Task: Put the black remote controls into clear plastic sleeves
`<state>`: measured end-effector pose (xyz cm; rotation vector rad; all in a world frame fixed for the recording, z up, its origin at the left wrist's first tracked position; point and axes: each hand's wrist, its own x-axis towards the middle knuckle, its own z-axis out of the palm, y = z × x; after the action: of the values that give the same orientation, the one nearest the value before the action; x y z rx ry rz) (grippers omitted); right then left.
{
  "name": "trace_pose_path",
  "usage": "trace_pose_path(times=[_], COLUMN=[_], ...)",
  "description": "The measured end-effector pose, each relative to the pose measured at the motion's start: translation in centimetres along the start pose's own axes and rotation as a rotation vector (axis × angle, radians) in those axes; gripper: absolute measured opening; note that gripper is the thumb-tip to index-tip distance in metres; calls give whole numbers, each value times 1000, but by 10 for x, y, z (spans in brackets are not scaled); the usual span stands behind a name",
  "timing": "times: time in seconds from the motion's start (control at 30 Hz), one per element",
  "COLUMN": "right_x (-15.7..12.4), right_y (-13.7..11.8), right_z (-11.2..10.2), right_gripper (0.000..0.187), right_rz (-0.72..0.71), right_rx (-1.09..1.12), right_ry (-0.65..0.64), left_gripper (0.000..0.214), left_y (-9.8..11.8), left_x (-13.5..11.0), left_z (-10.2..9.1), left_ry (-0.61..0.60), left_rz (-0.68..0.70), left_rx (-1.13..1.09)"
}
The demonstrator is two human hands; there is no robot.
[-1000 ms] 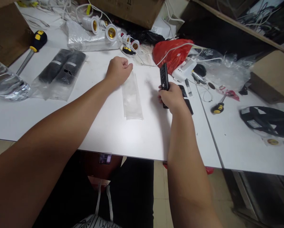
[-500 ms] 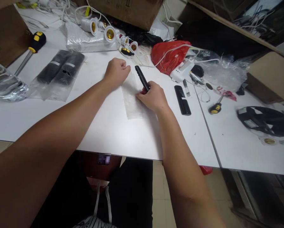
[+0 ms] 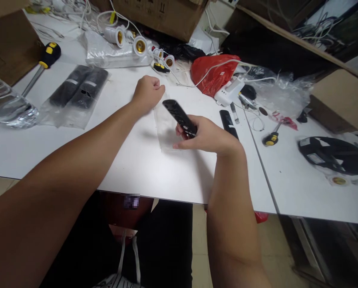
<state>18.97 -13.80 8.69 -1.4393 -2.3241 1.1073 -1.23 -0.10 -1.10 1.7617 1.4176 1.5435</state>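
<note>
Black remote control [image 3: 179,116] clamped in right hand [image 3: 193,134]; left fist [image 3: 149,93] curled tight, ten o'clock; best with plastic sleeve [image 3: 165,130] flat.

A white-topped bench [image 3: 143,176] spans the room's width in view, its surface split by a dark seam [image 3: 264,172] on the right. Below its front edge lies a floor [image 3: 199,236] of beige tiles with thin joints, and a dark frame [image 3: 306,240] stands at lower right. Light makes a soft glare on the bench near its front. Behind, a pale wall [image 3: 225,18] shows beside a dark area, crossed by a slanting brown strip [image 3: 287,35], perhaps a shelf edge.
</note>
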Motion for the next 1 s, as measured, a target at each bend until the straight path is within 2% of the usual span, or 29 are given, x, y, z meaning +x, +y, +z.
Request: trace_pose_path(times=[0.13,0.27,0.37,0.47,0.6,0.77,0.9,1.0], right_x=[4,10,10,8,9,9,11,14], right_y=[-5,-7,-10,-12,-13,-12,-8,-1], right_z=[12,25,27,28,29,27,24,22], right_gripper=[31,21,20,20,15,12,12,13], right_rz=[-4,-34,-49,-51,-85,-76,-29,-2], right_rx=[-137,-165,-163,-200,-219,-199,-215,-221], right_ry=[-37,-28,-23,-2,66,174,333,465], left_gripper=[57,56,54,50,46,48,55,51], left_y=[-4,2,4,0,-7,-6,1,12], left_x=[1,1,1,1,4,6,2,-6], left_z=[0,-3,-3,-2,0,-1,-2,-5], left_ry=[3,-32,-30,-27,-25,-43,-26,-23], left_rz=[22,-41,-64,-30,12,-31,-2,54], left_rx=[-36,53,83,27,-17,36,51,42])
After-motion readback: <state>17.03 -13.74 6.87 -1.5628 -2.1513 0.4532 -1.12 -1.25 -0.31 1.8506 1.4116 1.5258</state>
